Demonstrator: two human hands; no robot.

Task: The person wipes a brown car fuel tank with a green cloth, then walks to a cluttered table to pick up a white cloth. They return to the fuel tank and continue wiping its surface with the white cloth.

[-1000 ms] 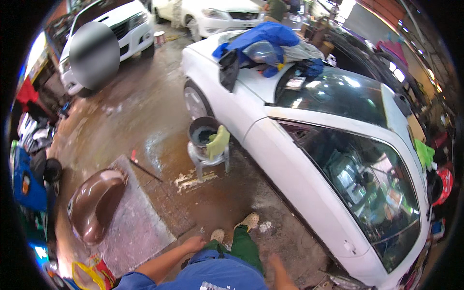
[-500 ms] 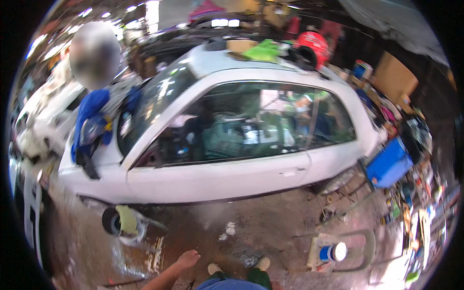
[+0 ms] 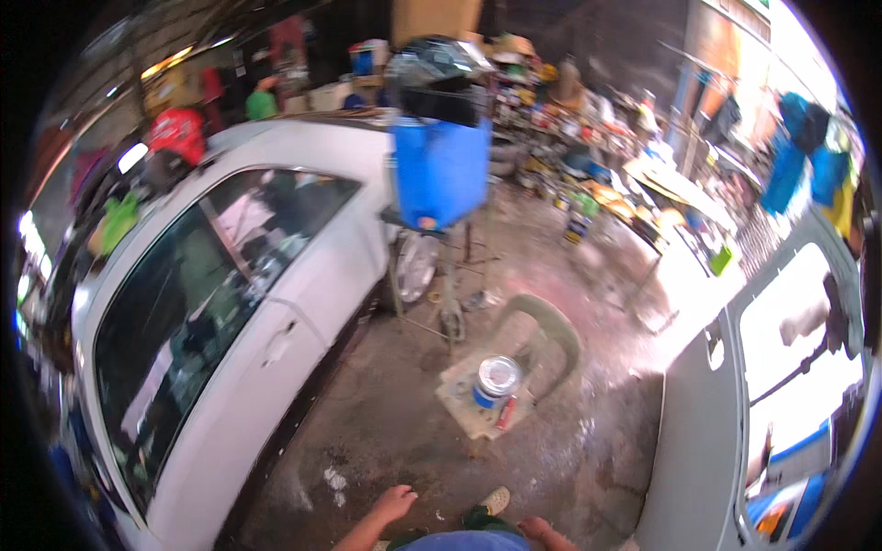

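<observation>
Low in the picture, in front of my body, my left hand (image 3: 395, 503) hangs over the floor with its fingers curled closed. A small pale spot shows at its fingertips, too small to make out. At the lower edge is my right hand (image 3: 534, 527), partly in view and blurred, its fingers unclear. Neither hand touches anything around it. Ahead stands a pale plastic armchair (image 3: 562, 332). On its seat sit a blue and white can (image 3: 497, 378) with a silver lid and, beside it, a red, narrow object (image 3: 506, 413).
A white car (image 3: 299, 321) fills the left side. Behind the chair, a blue plastic container (image 3: 443, 174) rests on a metal stand (image 3: 450, 285). On the right stands a grey car door or panel (image 3: 698, 441) with a window opening. Cluttered goods (image 3: 588, 138) line the back.
My view has swung to the right, bringing the chair and can nearer the middle and the grey panel into sight. My right hand now shows at the lower edge.
</observation>
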